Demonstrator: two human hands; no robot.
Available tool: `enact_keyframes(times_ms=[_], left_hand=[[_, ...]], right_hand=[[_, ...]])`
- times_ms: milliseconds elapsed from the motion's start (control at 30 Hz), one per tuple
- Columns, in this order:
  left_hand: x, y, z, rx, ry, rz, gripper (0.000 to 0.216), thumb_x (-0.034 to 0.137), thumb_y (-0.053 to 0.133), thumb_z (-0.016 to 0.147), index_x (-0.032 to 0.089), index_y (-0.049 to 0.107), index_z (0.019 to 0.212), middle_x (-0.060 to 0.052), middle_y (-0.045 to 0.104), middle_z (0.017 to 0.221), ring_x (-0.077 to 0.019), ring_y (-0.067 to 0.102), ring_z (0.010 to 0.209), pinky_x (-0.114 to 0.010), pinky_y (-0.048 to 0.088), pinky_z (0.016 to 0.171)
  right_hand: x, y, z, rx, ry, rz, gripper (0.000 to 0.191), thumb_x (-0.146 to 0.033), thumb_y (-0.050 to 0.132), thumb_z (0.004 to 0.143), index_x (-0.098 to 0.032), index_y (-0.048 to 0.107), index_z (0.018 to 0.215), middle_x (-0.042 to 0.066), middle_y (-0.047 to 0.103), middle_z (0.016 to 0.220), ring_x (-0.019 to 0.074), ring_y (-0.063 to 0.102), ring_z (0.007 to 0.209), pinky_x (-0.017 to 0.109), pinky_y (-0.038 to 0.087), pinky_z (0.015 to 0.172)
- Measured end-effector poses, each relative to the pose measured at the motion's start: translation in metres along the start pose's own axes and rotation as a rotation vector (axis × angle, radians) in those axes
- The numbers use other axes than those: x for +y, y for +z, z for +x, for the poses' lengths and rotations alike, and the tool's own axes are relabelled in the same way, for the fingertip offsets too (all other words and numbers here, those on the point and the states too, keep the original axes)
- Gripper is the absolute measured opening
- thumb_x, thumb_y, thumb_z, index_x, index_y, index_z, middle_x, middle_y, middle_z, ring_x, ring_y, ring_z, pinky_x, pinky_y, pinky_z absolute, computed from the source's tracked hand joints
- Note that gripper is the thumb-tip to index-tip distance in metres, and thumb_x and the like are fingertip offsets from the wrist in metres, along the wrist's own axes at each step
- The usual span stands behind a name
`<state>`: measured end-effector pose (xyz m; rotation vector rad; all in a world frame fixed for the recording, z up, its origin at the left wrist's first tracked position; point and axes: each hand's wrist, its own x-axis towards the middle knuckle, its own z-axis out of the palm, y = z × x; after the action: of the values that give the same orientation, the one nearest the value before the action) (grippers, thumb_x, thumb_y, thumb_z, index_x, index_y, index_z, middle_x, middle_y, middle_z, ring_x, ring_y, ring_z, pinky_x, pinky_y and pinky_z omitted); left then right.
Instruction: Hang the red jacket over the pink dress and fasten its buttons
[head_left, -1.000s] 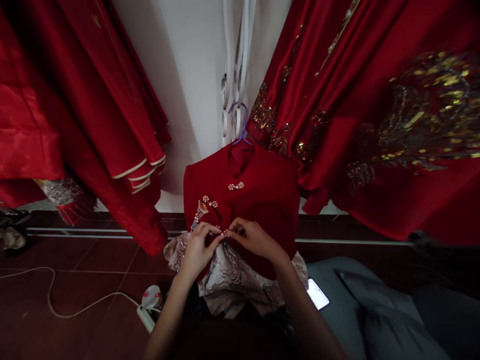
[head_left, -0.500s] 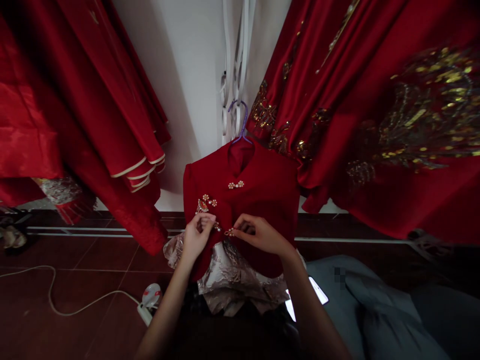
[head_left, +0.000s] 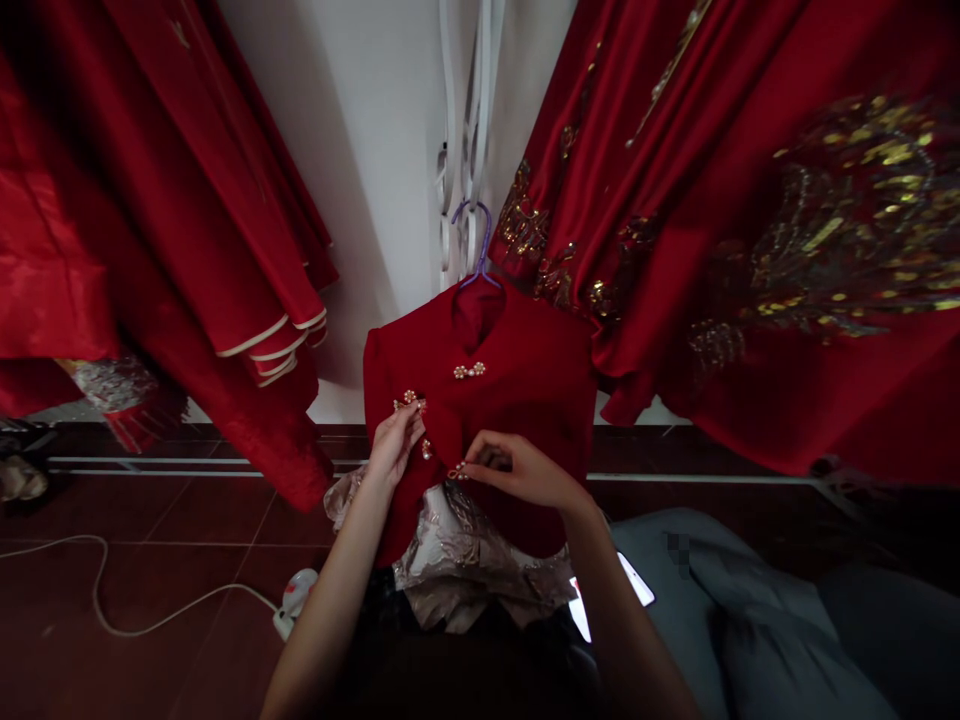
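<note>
A red jacket (head_left: 536,375) hangs in front of me on a purple hanger (head_left: 484,245). One pearl flower clasp (head_left: 469,371) joins its front below the collar. My left hand (head_left: 397,442) has its fingers closed at a beaded ornament (head_left: 410,397) on the left of the chest, covering much of it. Just below those fingertips a pearl fastener (head_left: 427,449) dangles from the front edge. Between thumb and finger, my right hand (head_left: 521,468) pinches a pearl clasp with a gold loop (head_left: 455,473) lower on the front. The two fasteners are apart.
Red garments (head_left: 247,250) hang at left, and sequinned red ones (head_left: 637,250) at right. Shiny pale fabric (head_left: 457,570) lies below the jacket. A lit phone (head_left: 636,580) is near my right forearm, beside a person's grey-blue clothing (head_left: 705,610). A white cord (head_left: 180,612) crosses the floor.
My left hand has moved up from the lower fastener to the beaded ornament, leaving that fastener hanging free. My right hand still pinches the looped clasp in almost the same place.
</note>
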<state>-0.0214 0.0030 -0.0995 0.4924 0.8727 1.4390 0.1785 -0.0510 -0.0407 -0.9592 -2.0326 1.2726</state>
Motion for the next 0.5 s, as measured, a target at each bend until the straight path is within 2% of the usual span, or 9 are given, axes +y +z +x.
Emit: enact_keyframes(times_ms=[167, 333, 400, 500], left_hand=[[-0.007, 0.002, 0.001, 0.029, 0.112, 0.112, 0.021, 0.027, 0.069, 0.07, 0.012, 0.069, 0.085, -0.007, 0.072, 0.08, -0.0119, 0.067, 0.075, -0.02, 0.051, 0.07], [0.001, 0.014, -0.005, -0.06, 0.093, 0.262, 0.035, 0.044, 0.063, 0.073, 0.012, 0.068, 0.088, -0.009, 0.071, 0.082, -0.0155, 0.066, 0.072, -0.025, 0.051, 0.066], [0.01, 0.024, -0.004, -0.131, 0.203, 0.402, 0.033, 0.044, 0.061, 0.076, 0.014, 0.069, 0.087, -0.008, 0.071, 0.086, -0.0157, 0.065, 0.079, -0.025, 0.05, 0.071], [0.023, 0.043, 0.002, -0.284, 0.488, 0.666, 0.026, 0.039, 0.055, 0.082, 0.019, 0.069, 0.091, -0.005, 0.069, 0.093, -0.0144, 0.062, 0.087, -0.025, 0.047, 0.079]], right_hand=[[0.001, 0.0, 0.0, 0.008, -0.001, -0.02, 0.025, -0.041, 0.06, 0.081, -0.017, 0.057, 0.087, 0.003, 0.062, 0.079, 0.0125, 0.056, 0.072, 0.026, 0.044, 0.065], [0.002, -0.007, -0.005, -0.08, 0.017, -0.019, 0.025, -0.041, 0.059, 0.081, -0.017, 0.057, 0.086, 0.003, 0.063, 0.08, 0.0122, 0.057, 0.073, 0.026, 0.044, 0.066], [0.001, -0.012, -0.008, -0.166, 0.041, -0.02, 0.026, -0.042, 0.06, 0.08, -0.017, 0.057, 0.086, 0.003, 0.064, 0.081, 0.0119, 0.058, 0.072, 0.025, 0.044, 0.064], [0.0, -0.018, -0.011, -0.246, 0.066, -0.029, 0.027, -0.042, 0.063, 0.078, -0.017, 0.059, 0.086, 0.003, 0.066, 0.079, 0.0111, 0.058, 0.068, 0.023, 0.043, 0.061]])
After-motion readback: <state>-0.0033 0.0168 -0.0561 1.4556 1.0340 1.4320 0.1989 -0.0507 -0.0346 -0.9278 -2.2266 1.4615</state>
